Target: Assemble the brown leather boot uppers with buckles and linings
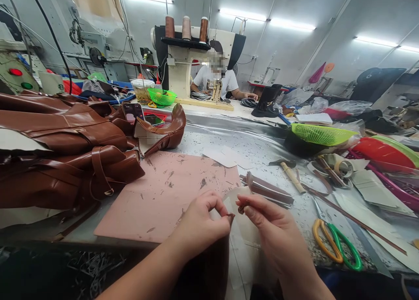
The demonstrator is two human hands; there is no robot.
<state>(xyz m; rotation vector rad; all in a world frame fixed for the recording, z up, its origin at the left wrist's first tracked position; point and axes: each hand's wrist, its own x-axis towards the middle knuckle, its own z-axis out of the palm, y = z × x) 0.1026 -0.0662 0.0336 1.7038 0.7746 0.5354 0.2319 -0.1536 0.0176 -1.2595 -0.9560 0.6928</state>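
My left hand [204,219] is closed in a pinch on the upper edge of a brown leather piece [218,267], which hangs down past the table's front edge with its pale lining [238,256] showing. To its right, my right hand [275,228] pinches a small brown leather bit [241,209] between thumb and fingers; whether it joins the larger piece I cannot tell. A pink cutting board [170,191] with dark scuffs lies behind my left hand. Brown leather strips [270,190] are stacked just beyond my right hand.
Brown leather boot uppers [65,125] are heaped at left. Scissors [337,243] with orange and green handles and a hammer [291,175] lie at right, near a green basket [322,135]. Behind the table, a person [231,80] sits at a sewing machine [180,69].
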